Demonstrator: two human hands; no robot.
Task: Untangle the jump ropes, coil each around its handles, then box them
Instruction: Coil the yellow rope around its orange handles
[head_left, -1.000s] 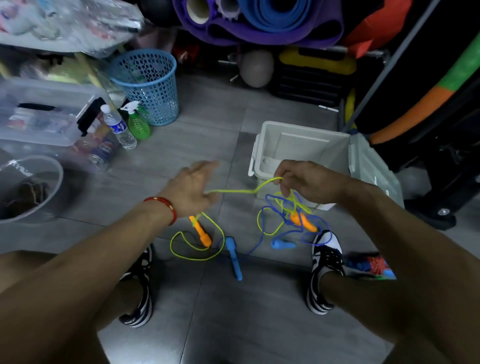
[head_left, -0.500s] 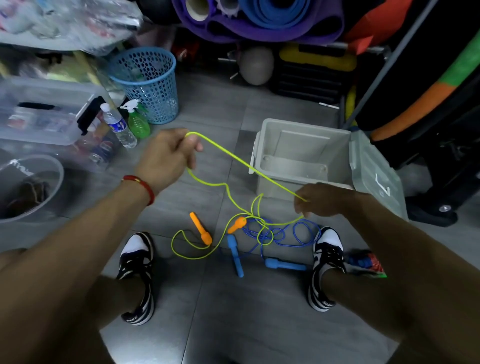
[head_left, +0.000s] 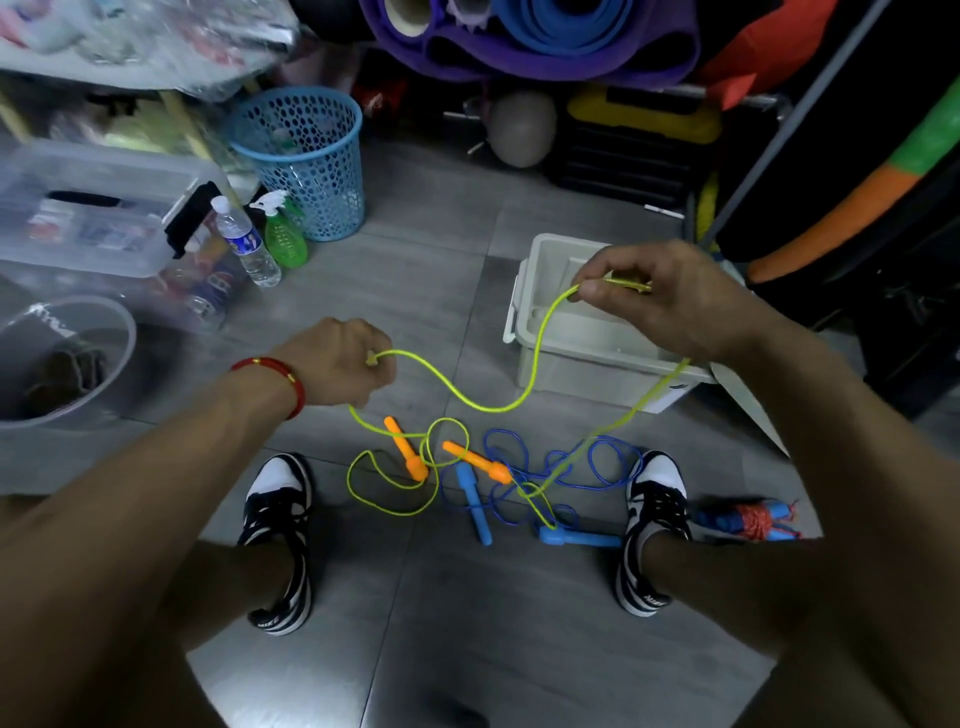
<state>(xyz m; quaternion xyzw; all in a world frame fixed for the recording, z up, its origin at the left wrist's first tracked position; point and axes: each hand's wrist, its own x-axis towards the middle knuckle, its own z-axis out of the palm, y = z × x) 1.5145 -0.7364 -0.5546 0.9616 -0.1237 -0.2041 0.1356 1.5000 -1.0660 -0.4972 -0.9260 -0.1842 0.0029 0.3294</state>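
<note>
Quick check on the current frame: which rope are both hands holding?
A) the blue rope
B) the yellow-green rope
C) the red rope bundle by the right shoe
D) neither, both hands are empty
B: the left hand and right hand each pinch the yellow-green rope, while the blue rope lies on the floor.

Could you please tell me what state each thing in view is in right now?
left hand: grips yellow-green rope.
right hand: pinches the same rope.
yellow-green rope: lifted, partly tangled.
blue rope: on floor, tangled.
orange handles: lying on floor.
white box: open.
</note>
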